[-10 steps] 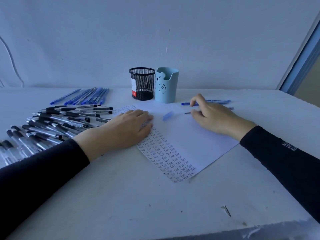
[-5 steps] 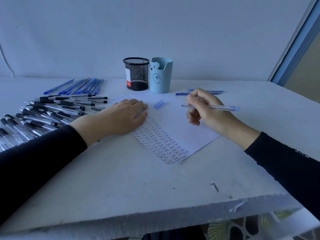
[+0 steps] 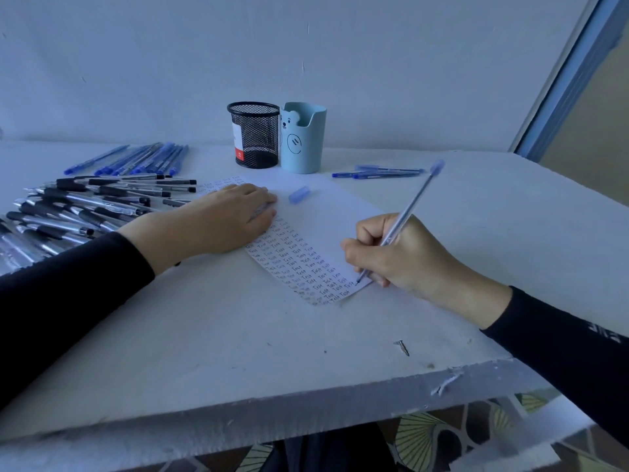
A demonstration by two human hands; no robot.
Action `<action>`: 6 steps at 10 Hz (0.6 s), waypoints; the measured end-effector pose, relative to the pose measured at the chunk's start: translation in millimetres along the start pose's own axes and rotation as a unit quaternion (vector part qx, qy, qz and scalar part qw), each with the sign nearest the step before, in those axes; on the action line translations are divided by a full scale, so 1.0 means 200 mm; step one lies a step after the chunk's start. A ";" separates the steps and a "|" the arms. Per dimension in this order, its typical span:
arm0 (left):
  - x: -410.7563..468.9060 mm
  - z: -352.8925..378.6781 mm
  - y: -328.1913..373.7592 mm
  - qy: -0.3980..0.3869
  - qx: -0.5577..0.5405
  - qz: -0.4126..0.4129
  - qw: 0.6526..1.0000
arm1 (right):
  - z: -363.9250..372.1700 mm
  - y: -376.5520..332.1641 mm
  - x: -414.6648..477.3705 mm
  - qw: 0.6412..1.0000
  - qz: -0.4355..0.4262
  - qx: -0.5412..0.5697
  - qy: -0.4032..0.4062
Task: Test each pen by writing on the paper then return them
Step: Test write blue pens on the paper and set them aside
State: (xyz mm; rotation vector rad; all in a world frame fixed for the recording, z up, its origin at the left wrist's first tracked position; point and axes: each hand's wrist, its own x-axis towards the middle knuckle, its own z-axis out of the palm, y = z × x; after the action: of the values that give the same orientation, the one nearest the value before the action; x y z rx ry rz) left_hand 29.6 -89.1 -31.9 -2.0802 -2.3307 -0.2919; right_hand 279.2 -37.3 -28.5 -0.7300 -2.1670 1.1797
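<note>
Head view: black pens (image 3: pixel 85 206) heaped at counter's (image 3: pixel 238 352) left edge, blue pens (image 3: pixel 146 160) toward far edge. Left hand (image 3: pixel 224 221) flat, fingers straight, pressing paper (image 3: pixel 333 219) mid-counter. Loose cap (image 3: pixel 299 194) on paper. Right hand (image 3: pixel 398 257) curled round clear pen (image 3: pixel 412 202), tip touching paper's near corner beside rows of writing.

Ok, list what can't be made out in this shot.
Head view:
- Writing under the left hand: the hand covers that part of the paper.
- Pile of black pens: runs off the left edge, so no count.
- Inside of the blue cup: its wall hides it.
- Text on the label of the mesh cup: too small to read.
- Print on the pen in the right hand: too small.
</note>
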 end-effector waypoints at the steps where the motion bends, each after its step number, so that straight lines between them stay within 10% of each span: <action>1: 0.00 0.01 -0.01 0.004 -0.001 0.001 1.000 | 0.02 -0.01 0.00 1.000 -0.011 -0.011 -0.002; 6: 0.01 0.01 -0.03 0.006 0.006 0.002 1.000 | 0.03 -0.01 0.00 1.000 -0.011 -0.003 -0.021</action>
State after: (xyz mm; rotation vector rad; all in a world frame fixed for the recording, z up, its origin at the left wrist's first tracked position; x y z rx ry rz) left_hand 24.6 -86.7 -35.2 -2.0728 -2.3147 -0.2903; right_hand 275.6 -42.2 -28.9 -0.6887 -2.2070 1.1885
